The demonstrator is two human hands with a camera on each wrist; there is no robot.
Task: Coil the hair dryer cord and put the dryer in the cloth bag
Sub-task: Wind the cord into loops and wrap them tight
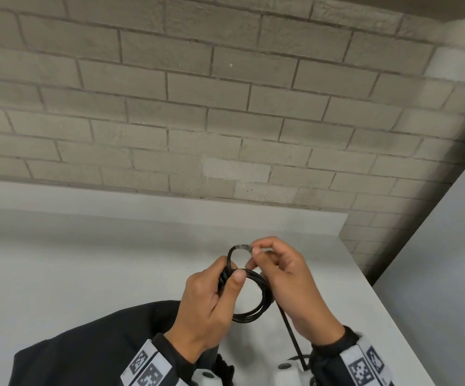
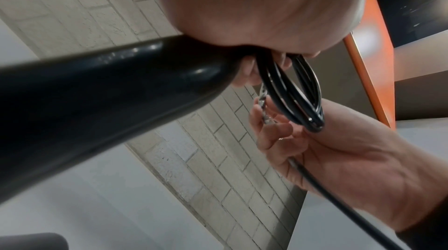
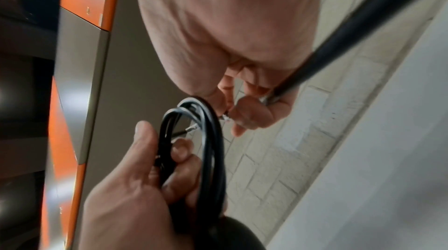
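The cord is smooth black rubbery plastic; the dryer — glossy black plastic; wall — rough matt brick; table smooth, matt.

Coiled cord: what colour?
Black coiled cord, glossy; clearest in the head view, held in the left hand.

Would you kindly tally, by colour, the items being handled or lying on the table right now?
Black: 3: coiled cord, hair dryer, cloth bag.
Silvery: 1: twist tie pinched by the right hand.
Total: 4.
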